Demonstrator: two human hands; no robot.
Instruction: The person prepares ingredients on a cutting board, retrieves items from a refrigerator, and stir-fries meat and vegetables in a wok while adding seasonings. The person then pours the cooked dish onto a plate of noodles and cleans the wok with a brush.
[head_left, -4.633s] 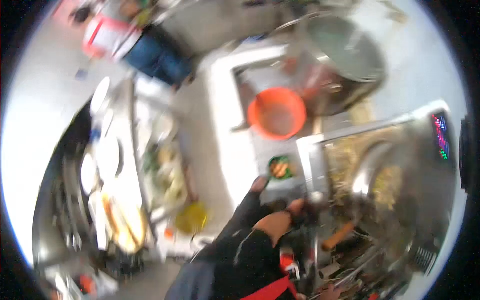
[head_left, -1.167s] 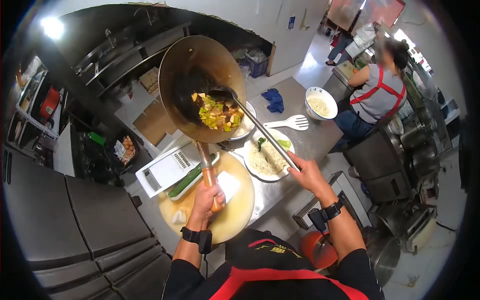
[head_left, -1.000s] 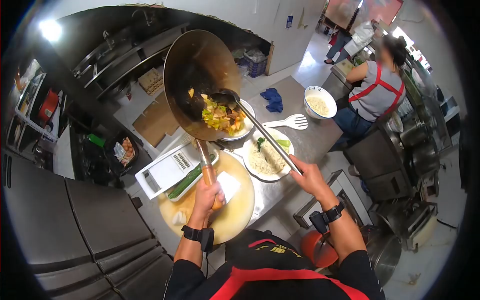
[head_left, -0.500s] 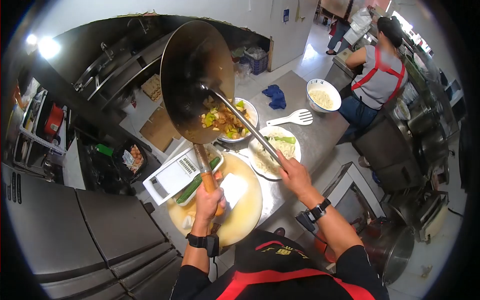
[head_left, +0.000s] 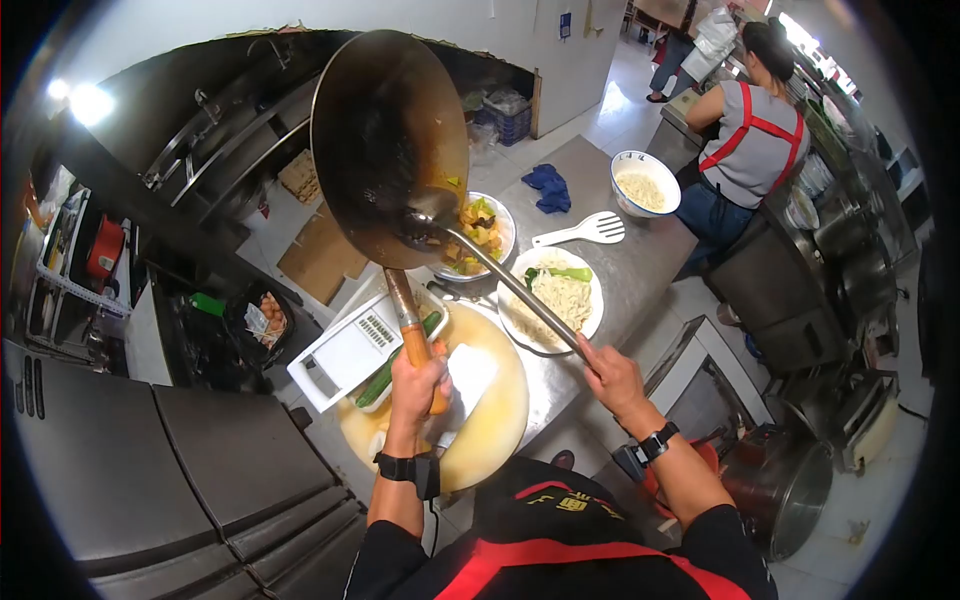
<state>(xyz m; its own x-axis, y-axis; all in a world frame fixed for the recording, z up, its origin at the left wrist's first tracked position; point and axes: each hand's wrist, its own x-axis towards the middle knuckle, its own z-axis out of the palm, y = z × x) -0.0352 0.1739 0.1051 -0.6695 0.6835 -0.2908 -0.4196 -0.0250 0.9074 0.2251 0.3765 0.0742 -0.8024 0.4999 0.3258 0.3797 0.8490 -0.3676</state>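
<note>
My left hand (head_left: 418,388) is wrapped round the wooden handle of a wok (head_left: 375,140), which is tipped steeply over a bowl (head_left: 508,215). Vegetable pieces (head_left: 482,238) in sauce lie in that bowl, partly hidden behind the wok's rim. The long metal handle of a ladle (head_left: 520,292) is gripped by my right hand (head_left: 610,376). Its head rests inside the wok near the lower edge, where a little food and brown sauce cling. Just beyond my right hand is a plate of noodles (head_left: 558,300) with green vegetables on top.
On the metal table (head_left: 650,262) are a white slotted spatula (head_left: 585,230), a blue cloth (head_left: 547,188) and a bowl of noodles (head_left: 645,185). A white grater (head_left: 350,345) and cucumber lie by the round cutting board (head_left: 500,410). A co-worker (head_left: 750,130) stands at the far right.
Most of the food in the wok has slid into the bowl. The ladle's head has moved down toward the wok's lower rim, and my right hand has shifted down and to the right.
</note>
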